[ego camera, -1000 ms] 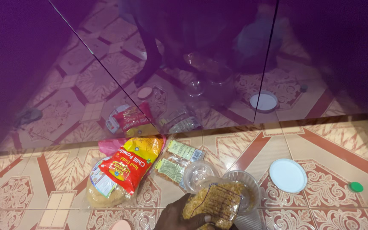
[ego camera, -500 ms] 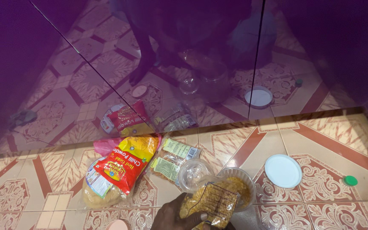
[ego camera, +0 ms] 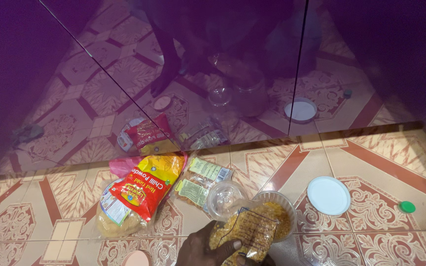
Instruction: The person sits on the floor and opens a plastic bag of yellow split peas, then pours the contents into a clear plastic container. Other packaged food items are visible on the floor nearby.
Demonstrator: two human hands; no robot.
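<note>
Yellow split lentils fill the clear plastic packet (ego camera: 245,235) that one hand (ego camera: 204,249) grips at the bottom edge of the view, thumb laid across the packet's lower front and fingers wrapped behind it; whether this is the left or the right hand cannot be told, and no second hand shows. The packet is tilted with its upper end over the mouth of a clear round plastic jar (ego camera: 276,216) that stands on the floor and already holds a layer of the same yellow lentils. Just beside that jar, to its left and touching the packet's edge, stands a second clear plastic jar (ego camera: 225,198), which looks empty. Behind it lies a small clear packet with pale green labels (ego camera: 200,181), and further left a large red and yellow bag of powder (ego camera: 146,186) lies across a clear bag of tan flour (ego camera: 117,224), with a bit of pink plastic (ego camera: 123,166) showing at its top. A round peach-coloured lid (ego camera: 136,258) lies near the bottom edge, left of the hand. To the right of the jars a round white lid (ego camera: 328,195) rests flat on the patterned red and cream tiled floor (ego camera: 380,167), and a small green cap (ego camera: 407,207) lies well apart further right. Glossy purple cabinet doors (ego camera: 75,74) rise behind, mirroring the things on the floor.
</note>
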